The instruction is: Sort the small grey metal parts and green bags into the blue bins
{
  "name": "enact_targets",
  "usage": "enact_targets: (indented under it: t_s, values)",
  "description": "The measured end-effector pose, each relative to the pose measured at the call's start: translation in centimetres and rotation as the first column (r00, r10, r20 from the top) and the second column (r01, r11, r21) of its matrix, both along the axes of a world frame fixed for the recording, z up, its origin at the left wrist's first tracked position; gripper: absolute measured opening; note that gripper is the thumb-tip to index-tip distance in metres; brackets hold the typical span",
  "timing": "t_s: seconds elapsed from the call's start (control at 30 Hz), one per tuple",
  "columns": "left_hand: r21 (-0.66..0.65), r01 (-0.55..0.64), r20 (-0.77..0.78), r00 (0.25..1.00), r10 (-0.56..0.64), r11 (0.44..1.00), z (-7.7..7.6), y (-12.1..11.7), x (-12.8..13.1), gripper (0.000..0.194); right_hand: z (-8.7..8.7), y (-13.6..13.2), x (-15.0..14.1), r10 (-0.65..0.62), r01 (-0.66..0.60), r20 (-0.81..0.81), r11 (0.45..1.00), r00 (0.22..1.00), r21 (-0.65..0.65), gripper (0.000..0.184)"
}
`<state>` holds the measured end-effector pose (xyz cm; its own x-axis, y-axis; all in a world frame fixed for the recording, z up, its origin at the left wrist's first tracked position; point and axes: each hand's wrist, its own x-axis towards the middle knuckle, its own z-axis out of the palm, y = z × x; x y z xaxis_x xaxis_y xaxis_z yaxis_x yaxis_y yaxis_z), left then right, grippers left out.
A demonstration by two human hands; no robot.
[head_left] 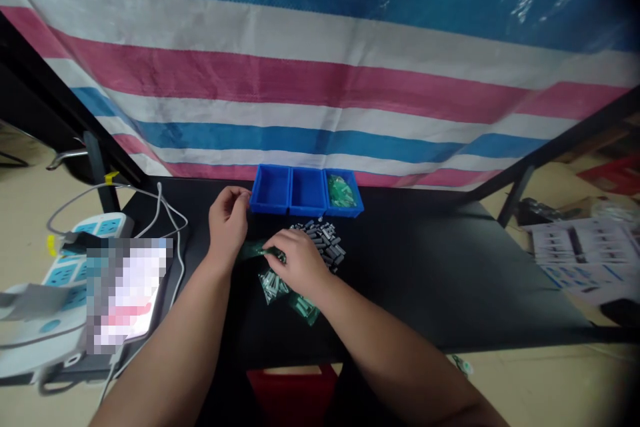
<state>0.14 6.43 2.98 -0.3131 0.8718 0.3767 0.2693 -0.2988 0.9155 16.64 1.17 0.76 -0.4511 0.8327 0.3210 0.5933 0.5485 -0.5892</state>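
My right hand [299, 259] pinches a green plastic bag [251, 251], which stretches left toward my left wrist. My left hand [229, 219] is closed, thumb against curled fingers, beside the left end of the blue bins; what it holds, if anything, is too small to make out. Behind my right hand lies a loose pile of small grey cylindrical pieces [327, 243], partly covered by the hand. A small clear bag of pale cylindrical pieces [273, 285] lies below it. Close by is a green bag with similar pieces [305, 309], partly under my right wrist.
Three joined blue bins [307, 191] stand at the back of the black table [425, 267]; the right one holds green bags. To the left are a power strip [67, 273], cables and a blurred-out lit screen [130, 293]. A striped sheet [320, 93] hangs behind.
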Motion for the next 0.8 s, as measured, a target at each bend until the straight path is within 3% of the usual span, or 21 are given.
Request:
enact_targets:
  t_s: [0.13, 0.23, 0.33, 0.43, 0.5, 0.6, 0.7, 0.8]
  values:
    - [-0.013, 0.008, 0.006, 1.000, -0.008, 1.000, -0.1, 0.1, 0.0, 0.012, 0.0, 0.7, 1.1, 0.041, -0.059, -0.155, 0.991, 0.987, -0.117, 0.006]
    - [-0.024, 0.021, -0.004, 1.000, -0.021, 0.999, -0.3, 0.1, 0.1, 0.013, 0.4, 1.6, 2.5, 0.015, -0.041, -0.302, 0.996, 0.953, -0.079, 0.010]
    - [-0.036, 0.030, 0.003, 1.000, -0.030, 0.999, -0.5, 0.1, 0.3, 0.013, 0.5, 3.4, 5.2, -0.150, 0.177, -0.498, 0.984, 0.854, 0.007, 0.017]
    - [-0.037, 0.057, 0.008, 0.998, -0.057, 0.998, -0.7, 0.2, 0.5, 0.013, -0.1, 5.7, 9.0, -0.352, 0.491, -0.644, 0.870, 0.679, 0.041, 0.023]
    - [-0.041, 0.071, 0.010, 0.997, -0.071, 0.997, -0.8, 0.2, 0.6, 0.013, -0.7, 7.0, 11.4, -0.465, 0.608, -0.605, 0.793, 0.646, 0.040, 0.022]
    - [-0.050, 0.081, 0.013, 0.997, -0.081, 0.995, -1.0, 0.3, 0.6, 0.014, -1.5, 8.1, 13.6, -0.627, 0.705, -0.372, 0.699, 0.684, 0.120, 0.017]
    - [-0.054, 0.079, 0.008, 0.997, -0.079, 0.995, -0.9, 0.3, 0.6, 0.014, -1.8, 8.1, 14.0, -0.656, 0.680, -0.178, 0.702, 0.733, 0.214, 0.017]
    - [-0.065, 0.072, -0.004, 0.997, -0.072, 0.995, -0.8, 0.2, 0.6, 0.014, -1.5, 7.7, 13.3, -0.678, 0.674, -0.102, 0.682, 0.728, 0.284, 0.015]
